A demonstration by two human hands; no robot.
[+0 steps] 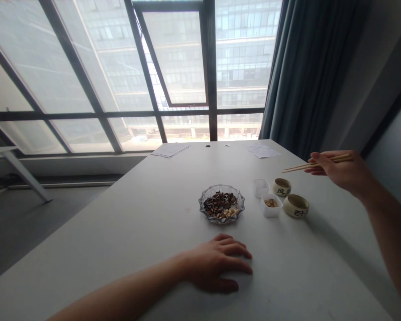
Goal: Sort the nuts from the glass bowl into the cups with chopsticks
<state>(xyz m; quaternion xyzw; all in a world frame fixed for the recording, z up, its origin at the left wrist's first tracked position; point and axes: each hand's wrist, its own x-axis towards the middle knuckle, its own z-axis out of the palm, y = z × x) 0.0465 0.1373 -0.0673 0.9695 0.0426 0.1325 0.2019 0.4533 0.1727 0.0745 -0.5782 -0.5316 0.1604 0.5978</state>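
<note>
My right hand (337, 171) grips a pair of wooden chopsticks (300, 167), their tips pointing left above the small cups. Nothing shows between the tips. My left hand (220, 263) rests on the table with its fingers spread, holding nothing. Beyond it stands a scalloped glass bowl (203, 215) with dark, seed-like pieces (218, 203) and some pale ones (231, 212) at its near right side. To the right are a white plastic cup (270, 213) with tan pieces inside and another translucent cup (260, 188). Two cream ceramic cups (282, 187) with dark characters stand beside them.
The white table (147, 223) stretches toward the windows. Paper sheets (170, 150) lie at its far left, with more papers (263, 150) at the far right. A dark curtain (297, 67) hangs at the right. Another table (20, 169) stands at the left.
</note>
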